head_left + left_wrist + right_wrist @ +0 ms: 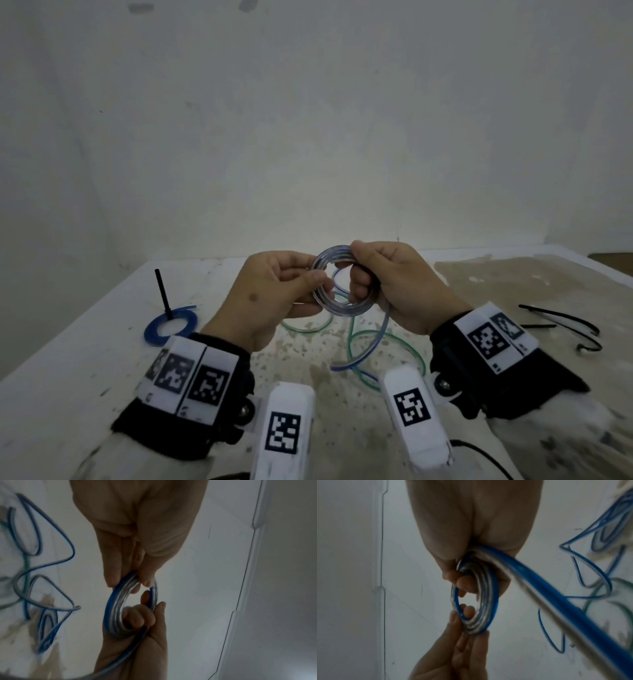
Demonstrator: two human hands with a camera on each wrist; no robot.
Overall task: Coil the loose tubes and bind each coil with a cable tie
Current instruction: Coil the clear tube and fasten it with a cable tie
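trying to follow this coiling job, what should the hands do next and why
Probably wind one more turn: the coil is held between the left hand and right hand, but a loose tail hangs to the table, and the cable ties lie untouched.

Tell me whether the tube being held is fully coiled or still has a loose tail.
Loose tail remains: the coil sits between left hand and right hand, its tail trailing down.

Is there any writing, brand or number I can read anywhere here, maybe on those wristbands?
No readable words or numbers in any view.
The wrist bands and the white wrist cameras carry only black-and-white square code patterns.
Tiny marks beside the patterns are too small to read.
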